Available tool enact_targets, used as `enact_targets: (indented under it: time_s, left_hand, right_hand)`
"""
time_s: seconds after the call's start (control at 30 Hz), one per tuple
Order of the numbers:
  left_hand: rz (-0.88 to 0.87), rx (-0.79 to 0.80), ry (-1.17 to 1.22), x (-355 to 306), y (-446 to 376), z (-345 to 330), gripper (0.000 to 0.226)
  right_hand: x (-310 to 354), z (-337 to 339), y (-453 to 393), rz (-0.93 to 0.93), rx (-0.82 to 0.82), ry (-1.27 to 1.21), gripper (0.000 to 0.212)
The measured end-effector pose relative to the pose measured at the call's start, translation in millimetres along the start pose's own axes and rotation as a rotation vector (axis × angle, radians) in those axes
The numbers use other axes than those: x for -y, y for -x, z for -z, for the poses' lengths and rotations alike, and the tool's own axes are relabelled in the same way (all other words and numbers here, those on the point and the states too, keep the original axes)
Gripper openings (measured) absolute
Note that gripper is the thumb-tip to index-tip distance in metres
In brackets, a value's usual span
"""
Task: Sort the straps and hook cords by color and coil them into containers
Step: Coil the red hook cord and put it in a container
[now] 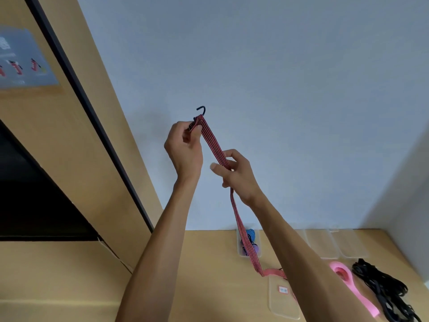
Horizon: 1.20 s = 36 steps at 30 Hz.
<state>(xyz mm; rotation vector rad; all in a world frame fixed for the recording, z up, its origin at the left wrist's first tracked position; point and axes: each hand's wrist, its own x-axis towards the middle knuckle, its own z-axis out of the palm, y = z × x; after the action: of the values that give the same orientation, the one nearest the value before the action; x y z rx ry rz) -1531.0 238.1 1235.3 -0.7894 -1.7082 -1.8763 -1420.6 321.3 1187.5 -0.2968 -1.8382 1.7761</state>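
A red and black striped hook cord (214,145) is held up in front of the wall. My left hand (184,149) pinches its top end just below the black hook (202,110). Lower down, my right hand (236,175) grips the cord, which hangs on to the wooden table (209,263). A clear container (240,252) at the back holds blue and purple coils. A pink strap (355,291) and a heap of black straps (380,289) lie at the right.
Several empty clear containers (348,245) stand at the table's back right. Another clear container with a label (283,298) lies near the front. A dark-framed panel (34,194) and a poster (23,59) are at the left.
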Motion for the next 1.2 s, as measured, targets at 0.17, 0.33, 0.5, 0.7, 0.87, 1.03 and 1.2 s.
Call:
enact_targets:
  time_s: [0.17, 0.33, 0.5, 0.7, 0.87, 1.03, 1.2]
  left_hand:
    - [-0.088, 0.106, -0.138, 14, 5, -6, 0.003]
    - [-0.022, 0.372, -0.381, 37, 10, -9, 0.006]
    - [0.194, 0.97, -0.145, 41, 12, -5, 0.026]
    - [0.328, 0.989, 0.273, 43, 2, -2, 0.023]
    - [0.487, 0.502, 0.237, 49, 10, -22, 0.012]
    - [0.426, 0.279, 0.004, 52, 14, -26, 0.013]
    - [0.224, 0.302, -0.321, 64, 27, -22, 0.027]
  right_hand:
    - [3, 1, -13, 0.142, -0.194, 0.103, 0.005]
    - [13, 11, -27, 0.342, -0.308, 0.394, 0.028]
    - [17, 25, -46, 0.344, -0.292, 0.565, 0.015]
    - [2, 52, -48, -0.03, 0.012, 0.121, 0.014]
    - [-8, 31, -46, -0.106, 0.015, 0.19, 0.034]
    - [-8, 16, -48, -0.056, -0.076, 0.385, 0.018]
    - [-12, 13, -53, -0.113, -0.145, 0.624, 0.032]
